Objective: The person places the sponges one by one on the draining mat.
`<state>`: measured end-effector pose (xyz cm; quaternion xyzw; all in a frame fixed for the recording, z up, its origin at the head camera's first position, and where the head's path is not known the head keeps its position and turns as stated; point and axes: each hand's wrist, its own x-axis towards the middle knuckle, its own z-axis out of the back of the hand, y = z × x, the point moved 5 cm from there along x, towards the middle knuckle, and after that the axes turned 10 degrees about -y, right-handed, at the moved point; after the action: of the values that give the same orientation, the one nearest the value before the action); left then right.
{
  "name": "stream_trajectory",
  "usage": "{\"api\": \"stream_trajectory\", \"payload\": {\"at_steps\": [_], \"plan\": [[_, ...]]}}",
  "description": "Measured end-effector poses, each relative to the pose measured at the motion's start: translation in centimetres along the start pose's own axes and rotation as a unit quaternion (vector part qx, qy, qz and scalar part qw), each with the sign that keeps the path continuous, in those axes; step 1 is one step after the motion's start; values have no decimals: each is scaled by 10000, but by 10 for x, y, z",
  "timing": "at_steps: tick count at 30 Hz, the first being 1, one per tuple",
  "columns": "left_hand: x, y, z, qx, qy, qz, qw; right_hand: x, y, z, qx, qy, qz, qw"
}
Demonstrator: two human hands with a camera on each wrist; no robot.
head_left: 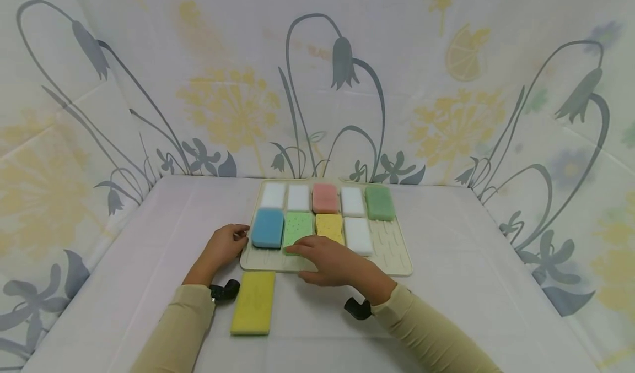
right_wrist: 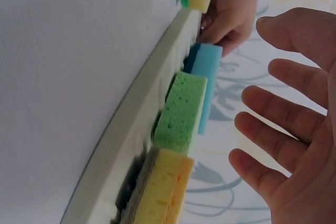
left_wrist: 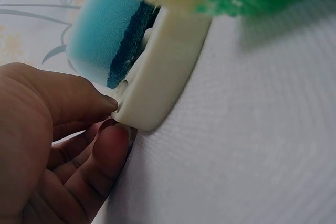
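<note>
My left hand (head_left: 224,250) pinches the left edge of a cream tray (head_left: 389,246), thumb on top and fingers below, as the left wrist view shows. Right beside it a blue sponge (head_left: 268,228) with a dark scouring layer lies on the tray. My right hand (head_left: 332,260) hovers over the front row with its fingers spread, holding nothing. Under and around it are a light green sponge (head_left: 299,228) with small holes, a yellow sponge (head_left: 329,225) and a white sponge (head_left: 358,235). In the head view the right hand hides the front parts of the green and yellow sponges.
A flat yellow sponge (head_left: 253,304) with a green underside lies on the white cloth in front of the tray. The back row holds several white sponges (head_left: 299,198), a pink one (head_left: 325,198) and a green one (head_left: 380,203). Flower-printed curtains surround the table.
</note>
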<state>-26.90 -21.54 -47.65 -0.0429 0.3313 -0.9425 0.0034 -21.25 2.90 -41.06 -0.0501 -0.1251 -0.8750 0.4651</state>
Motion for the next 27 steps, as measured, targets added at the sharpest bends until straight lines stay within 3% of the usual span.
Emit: {"api": "stream_trajectory", "payload": {"at_steps": [20,27], "plan": [[3,2,-1,14,-3,17,10000,13,37,-22,-124,246,629,9976],[2,1,0,-19,18,-22,10000,18,51,-30,90,475,794,9957]]}}
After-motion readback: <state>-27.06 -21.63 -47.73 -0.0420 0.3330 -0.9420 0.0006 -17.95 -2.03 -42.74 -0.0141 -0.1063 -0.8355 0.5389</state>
